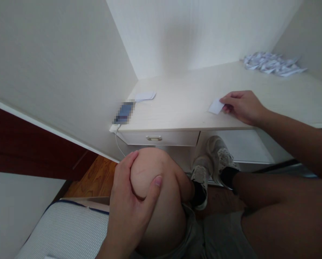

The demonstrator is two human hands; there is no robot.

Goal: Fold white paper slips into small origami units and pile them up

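Between the thumb and fingers of my right hand (240, 104) is a small white piece of paper (216, 107), just over the desktop near its front edge. My left hand (134, 198) rests on my bent knee (150, 172), thumb apart from the fingers and nothing held in it. At the back right of the desk (177, 104) lies a heap of folded white paper pieces (271, 64). A small stack of flat white paper (145, 96) is at the left end.
A phone (125, 113), blurred out, lies at the desk's left edge with a white cable (118, 142) hanging down. Under the desktop is a drawer (174, 138) with a handle. Panels close off the left and back. My shoes (217, 154) are below the desk, and a mattress (69, 226) is at lower left.
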